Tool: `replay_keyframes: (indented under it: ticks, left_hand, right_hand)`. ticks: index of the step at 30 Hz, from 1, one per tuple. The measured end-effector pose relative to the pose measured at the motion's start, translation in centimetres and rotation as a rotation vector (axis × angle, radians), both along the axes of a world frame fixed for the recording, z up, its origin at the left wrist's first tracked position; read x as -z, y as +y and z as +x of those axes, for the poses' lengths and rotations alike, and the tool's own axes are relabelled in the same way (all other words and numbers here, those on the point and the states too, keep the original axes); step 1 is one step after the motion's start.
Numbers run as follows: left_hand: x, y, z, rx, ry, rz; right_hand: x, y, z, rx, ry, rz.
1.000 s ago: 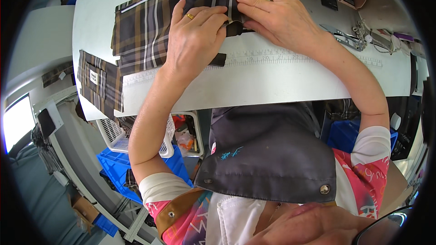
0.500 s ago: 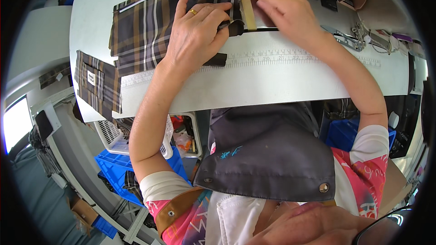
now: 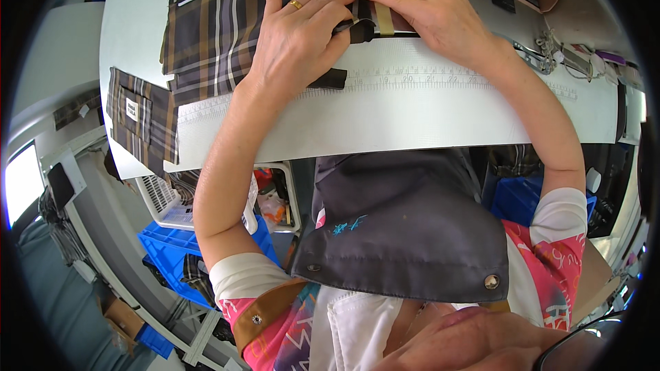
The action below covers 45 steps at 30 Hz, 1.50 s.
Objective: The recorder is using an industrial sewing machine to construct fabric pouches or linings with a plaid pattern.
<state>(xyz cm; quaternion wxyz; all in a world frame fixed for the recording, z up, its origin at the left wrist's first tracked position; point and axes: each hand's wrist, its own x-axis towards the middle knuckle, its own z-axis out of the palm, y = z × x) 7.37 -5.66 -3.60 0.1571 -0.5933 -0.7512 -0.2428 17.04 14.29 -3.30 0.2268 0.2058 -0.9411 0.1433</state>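
Note:
A brown, black and white plaid fabric piece (image 3: 206, 34) lies on the white table, a pale strip along its far edge. My left hand (image 3: 295, 41) rests on its right part, little finger raised. The thumb and index finger of that hand close around a black fabric strip (image 3: 360, 31) at the piece's right edge; the grip is partly hidden. My right hand (image 3: 433, 17) reaches in from the right with fingers stretched out, their tips touching the fabric edge beside a yellow strip (image 3: 381, 17). Part of a metal machine shows at the top edge.
A ruler scale (image 3: 412, 77) runs across the white table (image 3: 412, 120). A smaller plaid piece with a white label (image 3: 144, 120) hangs over the left edge. Scissors and small tools (image 3: 536, 58) lie at right. A white basket (image 3: 161, 196) and blue crates (image 3: 172, 254) stand below left.
My right hand has moved left, its fingertips coming onto the fabric edge. The left hand keeps its hold. The whole view has shifted slightly, moving the table's far side upward.

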Motion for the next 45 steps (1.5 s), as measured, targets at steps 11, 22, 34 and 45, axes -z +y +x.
replay_keyframes:
  ticks: [11, 22, 34, 45]
  left_hand:
    - [0.3, -0.4, -0.1, 0.023, 0.033, 0.01]
    - [-0.4, -1.8, 0.7, 0.092, 0.002, -0.023]
    - [-1.0, -6.0, 3.6, -0.283, -0.14, -0.023]
    - [0.1, -6.5, 3.8, -0.11, 0.053, 0.036]
  right_hand:
    - [0.1, -0.1, 0.1, -0.004, -0.017, 0.053]
    - [0.0, -0.3, 0.2, 0.006, -0.021, 0.126]
    - [-0.3, -0.4, 0.5, -0.107, 0.029, 0.061]
    - [0.0, -0.4, 0.5, -0.1, 0.041, 0.087]
